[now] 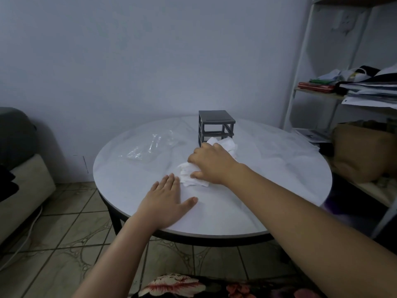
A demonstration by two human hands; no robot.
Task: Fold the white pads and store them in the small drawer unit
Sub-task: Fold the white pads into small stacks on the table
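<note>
A white pad (pixel 189 177) lies crumpled in the middle of the round white table (pixel 268 190). My right hand (pixel 211 163) lies over it, fingers curled round its far edge and thumb on its near edge. More white pads (pixel 227 145) are heaped just behind that hand, against the foot of the small grey drawer unit (pixel 216 126). The unit's frame looks hollow, with no drawer visible in it. My left hand (pixel 166 200) rests flat on the table, fingers straight, its fingertips just short of the pad's left edge.
A crumpled clear plastic bag (pixel 150 147) lies on the table left of the pads. A white metal shelf (pixel 343 87) stacked with papers stands at the right, a brown bag (pixel 363 151) below it. A sofa (pixel 21 179) stands at the left over tiled floor.
</note>
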